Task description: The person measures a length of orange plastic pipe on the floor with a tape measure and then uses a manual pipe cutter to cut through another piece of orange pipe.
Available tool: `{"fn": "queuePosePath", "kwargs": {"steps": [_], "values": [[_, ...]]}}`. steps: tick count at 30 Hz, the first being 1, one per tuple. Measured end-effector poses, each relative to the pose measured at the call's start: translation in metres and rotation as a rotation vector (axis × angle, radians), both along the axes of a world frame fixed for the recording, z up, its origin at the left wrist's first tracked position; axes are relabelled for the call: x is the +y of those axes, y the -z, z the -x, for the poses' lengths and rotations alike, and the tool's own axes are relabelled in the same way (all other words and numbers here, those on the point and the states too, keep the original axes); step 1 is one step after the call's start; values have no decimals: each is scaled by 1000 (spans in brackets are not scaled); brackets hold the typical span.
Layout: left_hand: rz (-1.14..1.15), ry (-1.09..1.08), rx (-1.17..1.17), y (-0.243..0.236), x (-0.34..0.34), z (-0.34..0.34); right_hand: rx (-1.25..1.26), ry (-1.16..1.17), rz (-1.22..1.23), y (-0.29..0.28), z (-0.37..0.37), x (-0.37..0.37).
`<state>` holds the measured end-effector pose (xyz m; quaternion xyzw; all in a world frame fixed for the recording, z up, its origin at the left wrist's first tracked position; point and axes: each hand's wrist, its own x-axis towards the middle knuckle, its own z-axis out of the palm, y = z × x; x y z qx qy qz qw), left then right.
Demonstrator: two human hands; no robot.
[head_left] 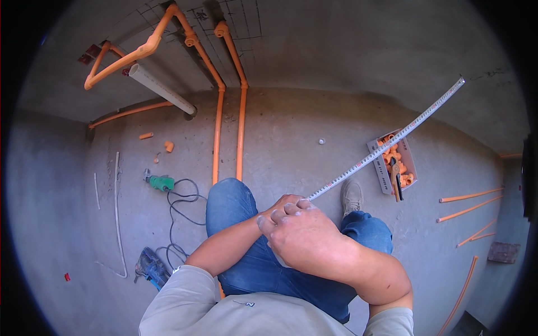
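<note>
My right hand (305,235) is closed in front of my body, and a tape measure's white blade (381,147) comes out at its far side. The blade slants up to the far right, its tip in the air beyond a box. Behind the right hand, partly covered by it, is my left hand (286,201), close to where the blade begins; its fingers are hidden. The tape's case is also hidden by my hands. Under the blade, the open box (386,178) holds orange pipe fittings (394,154), with an orange-and-black hand tool (397,179) lying across them.
Two orange pipes (217,134) cross the floor from the wall ahead. A white pipe (162,89) stands up left of them. A green power tool (161,182) with a black cord and a blue tool (150,266) lie at left. Loose orange pipes (468,197) lie at right.
</note>
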<state>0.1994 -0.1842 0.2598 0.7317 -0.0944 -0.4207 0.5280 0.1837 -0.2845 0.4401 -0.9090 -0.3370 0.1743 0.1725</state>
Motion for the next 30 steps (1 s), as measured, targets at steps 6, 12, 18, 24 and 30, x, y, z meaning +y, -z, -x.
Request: {"fn": "queuePosePath", "kwargs": {"steps": [6, 12, 18, 24, 30], "values": [[-73, -183, -26, 8, -10, 27, -2, 3, 0, 0, 0, 0], [-110, -176, 109, 41, -5, 18, -10, 2, 9, -1, -1, 0], [-123, 105, 75, 41, 6, 1, 15, -1, -5, -4, -5, 0], [-53, 179, 119, 28, 8, -8, 16, 3, 16, -5, -7, 0], [-145, 205, 82, 24, 6, -5, 5, 8, -13, -6, -10, 1]]}}
